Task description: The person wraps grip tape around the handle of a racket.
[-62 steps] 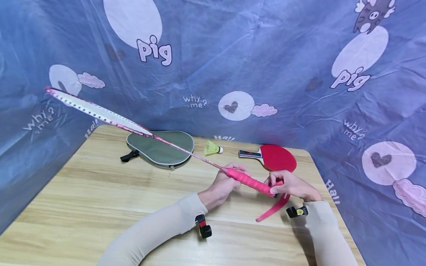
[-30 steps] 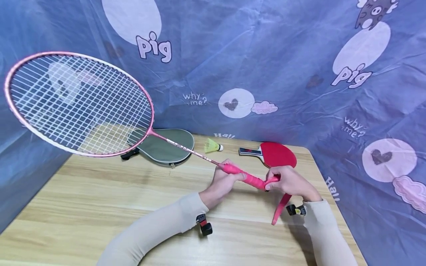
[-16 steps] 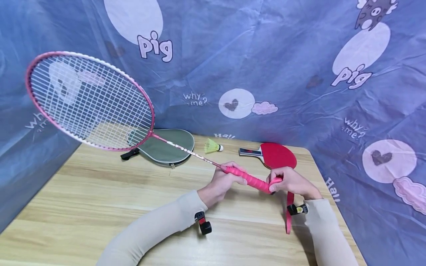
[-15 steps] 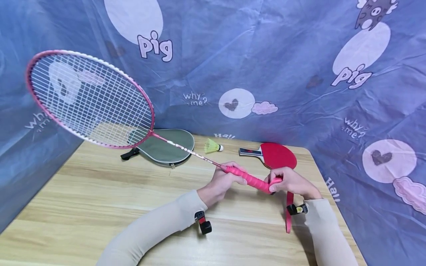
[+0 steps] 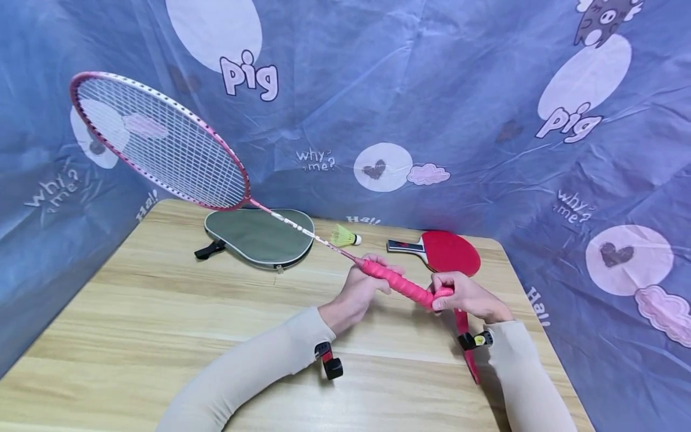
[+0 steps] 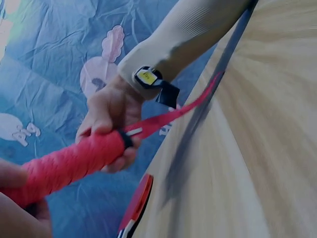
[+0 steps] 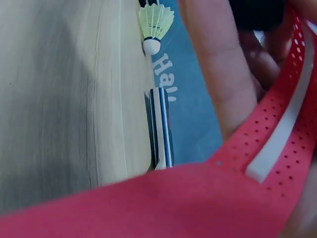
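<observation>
A badminton racket is held over the table, its pink and white head up at the left. My left hand grips its pink handle close to the shaft. At the butt end my right hand pinches pink grip tape, between thumb and fingers. The tape winds in ridged spirals along the handle, and its loose tail hangs below the right hand. In the left wrist view, the tail runs off past a dark butt cap. Up close in the right wrist view, the perforated tape has a pale strip on it.
A green paddle case lies at the back of the wooden table, under the racket shaft. Right of it are a yellow shuttlecock and a red table tennis paddle. A blue printed cloth stands round behind.
The racket swung from edge-on to face-on, then turned partly back, its head now higher. The tape's tail moved from left of the right wrist to below it. Both hands kept their holds.
</observation>
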Motion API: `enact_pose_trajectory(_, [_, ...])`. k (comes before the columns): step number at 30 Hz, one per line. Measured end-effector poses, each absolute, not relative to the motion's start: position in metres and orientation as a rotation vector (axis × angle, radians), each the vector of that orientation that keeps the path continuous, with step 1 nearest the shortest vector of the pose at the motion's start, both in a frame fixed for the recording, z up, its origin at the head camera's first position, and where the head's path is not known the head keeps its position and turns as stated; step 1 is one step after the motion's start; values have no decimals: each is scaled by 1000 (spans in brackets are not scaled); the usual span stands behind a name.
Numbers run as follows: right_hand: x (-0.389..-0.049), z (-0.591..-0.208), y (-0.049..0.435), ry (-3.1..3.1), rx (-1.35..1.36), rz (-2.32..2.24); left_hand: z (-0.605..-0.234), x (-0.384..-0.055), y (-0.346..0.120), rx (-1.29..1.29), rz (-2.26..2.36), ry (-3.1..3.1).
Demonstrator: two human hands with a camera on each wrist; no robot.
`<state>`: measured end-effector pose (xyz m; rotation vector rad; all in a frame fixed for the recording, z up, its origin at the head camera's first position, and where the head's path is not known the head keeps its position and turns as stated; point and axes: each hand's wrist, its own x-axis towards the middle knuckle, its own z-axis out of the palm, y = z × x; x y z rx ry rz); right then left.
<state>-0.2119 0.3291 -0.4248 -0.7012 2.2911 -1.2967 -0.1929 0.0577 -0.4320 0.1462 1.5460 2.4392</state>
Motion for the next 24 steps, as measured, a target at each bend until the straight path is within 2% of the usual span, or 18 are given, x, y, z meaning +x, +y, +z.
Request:
enact_pose_trajectory(12, [-205,-415,309,2558,-453,-1210,-431,-190,58,57,2402,1826])
enact_pose_trajectory(24, [-209,-412,330,2417,-536,-1288,-432,-191,58,11,2422,1704])
